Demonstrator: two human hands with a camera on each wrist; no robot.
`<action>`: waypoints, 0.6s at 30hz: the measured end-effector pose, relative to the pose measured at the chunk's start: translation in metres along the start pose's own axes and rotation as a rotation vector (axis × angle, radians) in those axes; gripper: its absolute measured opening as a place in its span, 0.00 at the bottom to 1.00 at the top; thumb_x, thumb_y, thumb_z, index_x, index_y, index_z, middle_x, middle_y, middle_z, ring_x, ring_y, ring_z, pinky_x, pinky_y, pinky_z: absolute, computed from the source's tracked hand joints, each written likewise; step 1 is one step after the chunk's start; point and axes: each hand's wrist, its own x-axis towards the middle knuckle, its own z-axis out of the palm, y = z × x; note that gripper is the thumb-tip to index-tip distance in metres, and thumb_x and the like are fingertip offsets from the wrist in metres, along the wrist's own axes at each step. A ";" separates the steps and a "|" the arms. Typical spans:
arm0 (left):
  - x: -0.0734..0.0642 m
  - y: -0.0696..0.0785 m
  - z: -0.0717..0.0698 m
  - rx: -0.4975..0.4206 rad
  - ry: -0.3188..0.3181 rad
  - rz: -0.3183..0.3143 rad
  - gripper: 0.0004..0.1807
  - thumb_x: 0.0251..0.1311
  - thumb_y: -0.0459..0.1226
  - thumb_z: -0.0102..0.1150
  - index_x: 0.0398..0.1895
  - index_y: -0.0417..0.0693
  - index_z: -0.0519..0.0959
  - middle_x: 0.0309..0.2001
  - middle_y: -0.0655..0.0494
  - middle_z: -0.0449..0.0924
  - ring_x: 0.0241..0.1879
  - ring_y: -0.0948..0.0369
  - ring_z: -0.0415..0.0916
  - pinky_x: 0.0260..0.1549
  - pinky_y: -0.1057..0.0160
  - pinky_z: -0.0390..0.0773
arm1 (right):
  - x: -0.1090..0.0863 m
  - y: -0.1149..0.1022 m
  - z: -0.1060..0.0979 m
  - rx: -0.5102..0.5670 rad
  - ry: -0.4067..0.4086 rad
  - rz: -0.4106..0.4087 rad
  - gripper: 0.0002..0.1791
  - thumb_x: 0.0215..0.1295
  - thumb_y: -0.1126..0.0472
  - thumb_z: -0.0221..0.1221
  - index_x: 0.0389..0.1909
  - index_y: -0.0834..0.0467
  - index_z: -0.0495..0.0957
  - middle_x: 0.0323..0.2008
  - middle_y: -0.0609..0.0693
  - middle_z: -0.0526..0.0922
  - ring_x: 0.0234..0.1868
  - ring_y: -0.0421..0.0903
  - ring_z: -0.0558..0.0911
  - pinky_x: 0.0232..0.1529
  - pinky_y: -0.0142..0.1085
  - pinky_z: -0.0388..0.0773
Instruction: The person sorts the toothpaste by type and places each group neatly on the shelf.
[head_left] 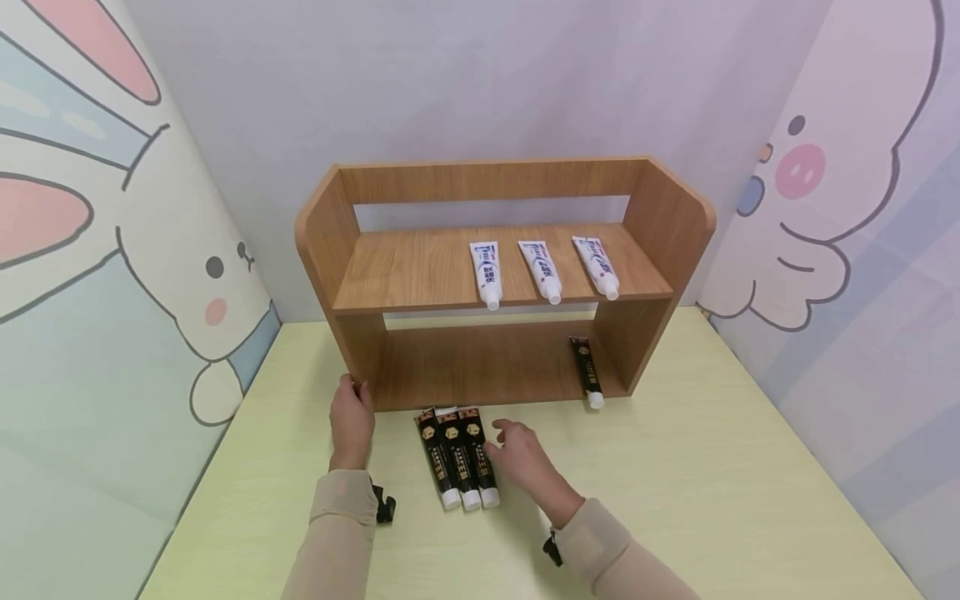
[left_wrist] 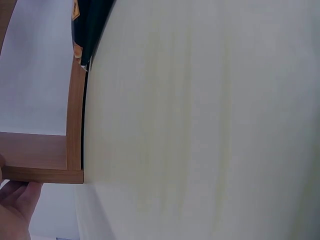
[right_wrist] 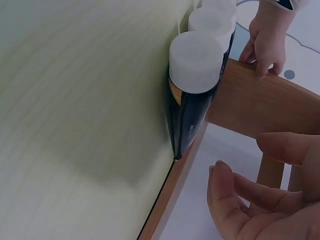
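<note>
While my right hand (head_left: 522, 457) hovers just beside three black tubes (head_left: 460, 457), its thumb and fingers stand apart, holding nothing. Those tubes lie side by side on the worktop (head_left: 750, 500), caps towards its near edge, flat ends at the front edge of the shelf (head_left: 491, 182). My left hand (head_left: 351, 423) pinches the shelf's left side panel (head_left: 327, 237) near its lower front corner. Farther in, a lone black tube (head_left: 586, 369) lies near the right end of the lower board (head_left: 472, 362), cap at the front edge. Above, three white tubes (head_left: 540, 268) lie spaced from the middle of the upper board (head_left: 408, 271) rightward, caps over its front edge.
</note>
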 end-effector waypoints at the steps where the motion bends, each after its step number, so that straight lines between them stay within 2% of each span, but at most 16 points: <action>1: 0.000 0.000 0.000 0.001 -0.001 0.000 0.11 0.74 0.36 0.46 0.50 0.35 0.66 0.43 0.37 0.74 0.40 0.45 0.74 0.37 0.47 0.76 | 0.000 0.001 0.001 -0.002 -0.008 0.003 0.21 0.62 0.64 0.63 0.54 0.71 0.75 0.35 0.58 0.79 0.37 0.54 0.79 0.36 0.45 0.77; 13: 0.001 -0.002 0.001 0.001 0.007 0.015 0.11 0.74 0.36 0.47 0.49 0.34 0.66 0.43 0.36 0.74 0.40 0.44 0.74 0.36 0.47 0.76 | -0.002 0.008 0.012 0.051 -0.081 0.082 0.23 0.64 0.62 0.61 0.56 0.72 0.73 0.41 0.61 0.79 0.43 0.56 0.79 0.40 0.47 0.78; 18: 0.001 -0.002 0.001 -0.004 -0.002 0.013 0.13 0.75 0.37 0.45 0.51 0.34 0.66 0.44 0.36 0.74 0.41 0.44 0.74 0.37 0.46 0.76 | -0.002 0.009 0.016 0.032 -0.092 0.097 0.23 0.63 0.62 0.62 0.55 0.72 0.73 0.39 0.59 0.79 0.40 0.53 0.79 0.39 0.47 0.78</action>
